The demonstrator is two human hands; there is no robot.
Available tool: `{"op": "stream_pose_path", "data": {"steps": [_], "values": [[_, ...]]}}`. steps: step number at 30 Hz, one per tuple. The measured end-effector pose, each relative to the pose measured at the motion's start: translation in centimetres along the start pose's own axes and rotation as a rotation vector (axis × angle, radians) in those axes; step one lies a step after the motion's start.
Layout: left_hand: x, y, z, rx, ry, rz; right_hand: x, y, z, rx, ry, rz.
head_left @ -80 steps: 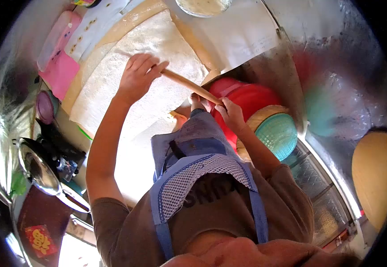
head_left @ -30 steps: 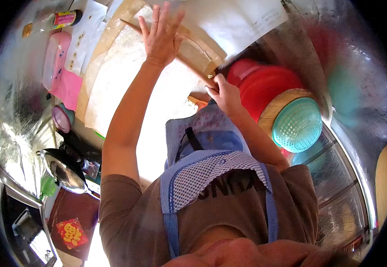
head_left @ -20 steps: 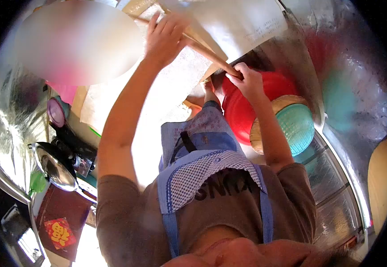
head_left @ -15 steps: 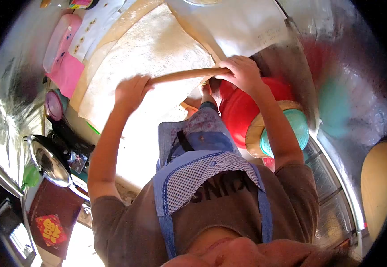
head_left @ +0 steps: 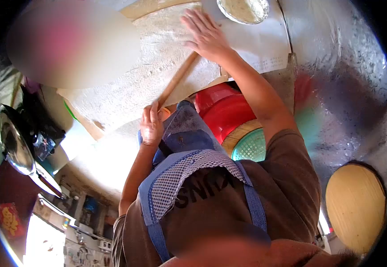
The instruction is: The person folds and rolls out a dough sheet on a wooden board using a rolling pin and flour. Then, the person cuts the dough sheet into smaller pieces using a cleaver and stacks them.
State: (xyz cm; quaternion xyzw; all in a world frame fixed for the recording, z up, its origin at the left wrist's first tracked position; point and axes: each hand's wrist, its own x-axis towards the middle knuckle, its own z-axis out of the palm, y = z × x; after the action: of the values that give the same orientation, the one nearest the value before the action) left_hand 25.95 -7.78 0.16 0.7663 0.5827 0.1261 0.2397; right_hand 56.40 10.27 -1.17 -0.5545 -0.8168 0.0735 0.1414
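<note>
A wide, thin dough sheet [head_left: 164, 38], dusted with flour, lies across the work surface. A wooden rolling pin [head_left: 179, 76] rests slantwise over the sheet's near part. My left hand [head_left: 151, 125] is closed around the pin's near end, by the sheet's front edge. My right hand [head_left: 207, 38] is over the sheet at the pin's far end, fingers stretched and apart. Its palm hides the tip of the pin, and I cannot tell whether it touches the wood.
A bowl with pale flour [head_left: 245, 10] stands beyond my right hand. Below the table edge are a red basin [head_left: 227, 111] and a turquoise strainer [head_left: 250, 147]. A round wooden board [head_left: 356, 207] is at the right, a metal pan [head_left: 16, 149] at the left. The upper left is blurred.
The rolling pin has swung from nearly level to a steep slant. My right hand has moved up and away and opened its grip; my left hand has come down toward my body, still holding the pin.
</note>
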Motion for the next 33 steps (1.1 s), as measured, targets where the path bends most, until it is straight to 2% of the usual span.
{"op": "stream_pose_path", "data": {"steps": [1, 3, 5, 7, 9, 11, 13, 14, 15, 17, 18, 19, 20, 22, 25, 26, 28, 31, 33], "values": [[-0.9, 0.4, 0.4, -0.017, -0.09, -0.044, -1.3, 0.3, -0.7, -0.036, -0.068, 0.023], [-2.4, 1.2, 1.8, -0.033, -0.135, -0.025, -4.7, 0.5, -1.9, -0.019, -0.101, 0.028], [-1.6, 1.9, 1.1, -0.036, -0.048, 0.02, -4.4, 0.9, -2.5, -0.005, -0.119, 0.028], [-1.0, 1.4, 0.2, -0.01, -0.04, 0.015, -2.3, -0.3, -2.8, 0.172, 0.0, 0.079], [-0.2, 1.4, -0.6, -0.012, 0.018, -0.014, 1.0, -1.4, -2.1, 0.153, -0.015, 0.071], [-0.4, 1.2, 0.1, -0.002, 0.031, 0.003, 3.1, -1.2, 0.5, 0.105, 0.215, 0.023], [-1.9, 2.0, 1.3, -0.115, -0.002, -0.067, 0.8, 0.0, 0.7, 0.168, 0.127, -0.009], [-2.8, 1.9, 2.8, -0.084, 0.033, -0.011, -1.5, 0.3, -0.2, 0.106, 0.037, 0.0], [-3.6, 2.9, 2.7, -0.198, -0.029, -0.054, -3.4, 0.8, -1.3, 0.033, -0.043, 0.004], [-3.4, 3.0, 2.9, -0.131, 0.025, 0.054, -7.6, 1.6, -2.5, -0.017, -0.08, 0.013], [-3.3, 2.7, 2.2, -0.108, -0.017, 0.045, -8.4, 1.9, -3.1, -0.053, -0.125, 0.024], [-2.7, 1.9, 0.9, -0.078, -0.067, 0.037, -7.1, 1.3, -3.6, -0.056, -0.124, 0.018], [-2.2, 1.6, 0.1, -0.056, 0.054, 0.078, -5.6, 0.8, -3.3, -0.005, -0.087, 0.024], [-2.2, 0.3, -0.2, -0.001, 0.024, 0.055, -2.2, -0.6, -2.6, 0.076, 0.01, 0.032], [-2.5, 0.7, 1.3, -0.032, 0.04, 0.061, -2.1, 0.1, -0.7, 0.038, 0.009, 0.025], [-3.3, 1.2, 2.2, -0.078, 0.005, 0.04, -4.0, 0.2, -1.3, -0.027, -0.053, 0.066], [-4.4, 2.5, 2.7, -0.116, -0.045, 0.056, -8.9, 1.7, -2.2, -0.072, -0.061, 0.013], [-3.1, 2.0, 1.1, -0.161, -0.074, 0.059, -10.9, 0.7, -4.3, -0.019, -0.101, 0.045], [-2.5, 0.1, -1.0, 0.012, -0.092, 0.049, -9.6, -0.4, -4.8, 0.02, -0.197, 0.023]]}}
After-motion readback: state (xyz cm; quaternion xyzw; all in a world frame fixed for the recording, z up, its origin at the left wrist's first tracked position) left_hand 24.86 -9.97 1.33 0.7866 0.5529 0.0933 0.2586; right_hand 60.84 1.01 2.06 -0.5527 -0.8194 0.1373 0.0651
